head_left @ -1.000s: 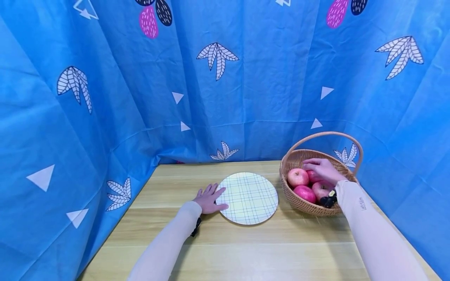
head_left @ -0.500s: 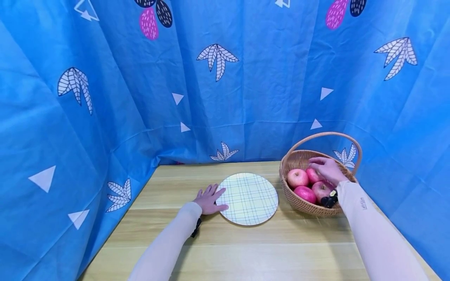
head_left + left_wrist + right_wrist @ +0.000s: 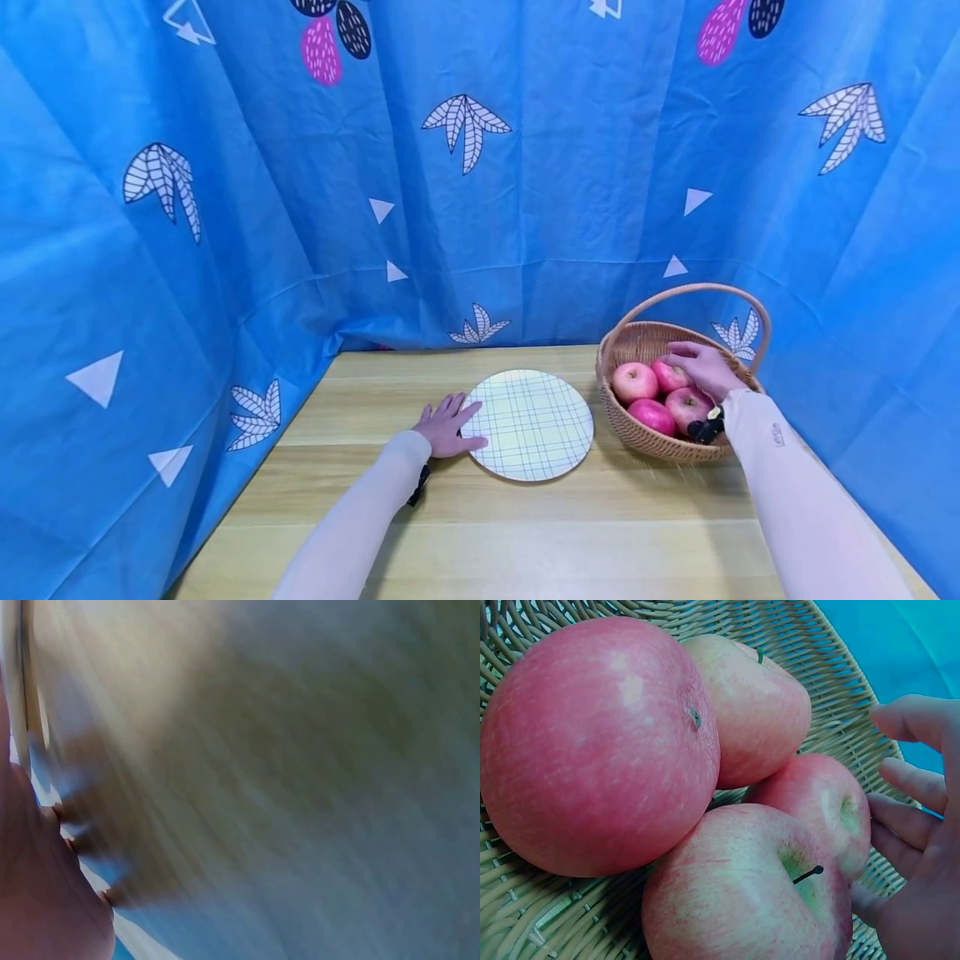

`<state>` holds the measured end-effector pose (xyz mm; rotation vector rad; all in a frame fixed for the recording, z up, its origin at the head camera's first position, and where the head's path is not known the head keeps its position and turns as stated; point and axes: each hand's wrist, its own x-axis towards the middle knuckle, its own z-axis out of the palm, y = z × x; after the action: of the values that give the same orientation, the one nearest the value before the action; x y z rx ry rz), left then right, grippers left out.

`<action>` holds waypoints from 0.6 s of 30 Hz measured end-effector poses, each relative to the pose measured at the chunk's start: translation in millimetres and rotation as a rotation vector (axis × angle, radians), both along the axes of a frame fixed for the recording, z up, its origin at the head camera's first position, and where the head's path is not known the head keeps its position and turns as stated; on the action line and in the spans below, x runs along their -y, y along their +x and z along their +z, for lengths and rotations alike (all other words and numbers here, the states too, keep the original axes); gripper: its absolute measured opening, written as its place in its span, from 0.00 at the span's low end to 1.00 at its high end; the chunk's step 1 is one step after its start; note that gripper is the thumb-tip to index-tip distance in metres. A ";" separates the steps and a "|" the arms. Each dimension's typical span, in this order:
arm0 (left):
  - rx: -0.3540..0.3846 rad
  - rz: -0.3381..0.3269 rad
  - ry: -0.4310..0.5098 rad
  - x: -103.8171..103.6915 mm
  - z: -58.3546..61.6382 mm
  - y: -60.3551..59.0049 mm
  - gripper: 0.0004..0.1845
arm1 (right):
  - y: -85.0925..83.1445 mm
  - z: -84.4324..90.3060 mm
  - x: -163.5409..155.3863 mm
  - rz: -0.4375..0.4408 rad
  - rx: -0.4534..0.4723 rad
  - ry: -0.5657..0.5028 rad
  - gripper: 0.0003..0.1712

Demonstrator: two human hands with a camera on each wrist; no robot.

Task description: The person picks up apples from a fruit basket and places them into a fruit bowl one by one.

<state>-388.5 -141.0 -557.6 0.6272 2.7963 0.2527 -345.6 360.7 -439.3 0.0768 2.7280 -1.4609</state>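
My left hand (image 3: 444, 429) lies with spread fingers at the left rim of a round plate (image 3: 528, 425) with a blue grid pattern; thumb and fingertips rest on it. In the left wrist view only part of the palm (image 3: 45, 885) and blurred tabletop show. My right hand (image 3: 703, 368) is inside a wicker basket (image 3: 660, 446), over its right side, fingers loosely bent. Several red apples lie in the basket; the right fingers are beside the back apple (image 3: 817, 799), close to or touching it, not wrapped round it. The large red apple (image 3: 592, 742) is nearest the right wrist camera.
The basket's arched handle (image 3: 693, 286) rises above the right hand. The wooden table (image 3: 525, 542) runs back to a blue patterned curtain (image 3: 570, 167), which also hangs on both sides. The plate is left of the basket, with a narrow gap between.
My right hand has drawn slightly right and back from the back apple, so more of that apple shows. The left hand and the plate have stayed in place.
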 end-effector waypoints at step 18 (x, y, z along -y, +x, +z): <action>-0.021 -0.003 0.009 -4.1 18.5 17.0 0.50 | -5.7 -9.2 -9.9 0.044 0.091 -0.137 0.48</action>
<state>-371.5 -137.0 -539.1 0.6404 2.8159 0.2594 -351.3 370.7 -448.5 0.0750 2.5353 -1.5864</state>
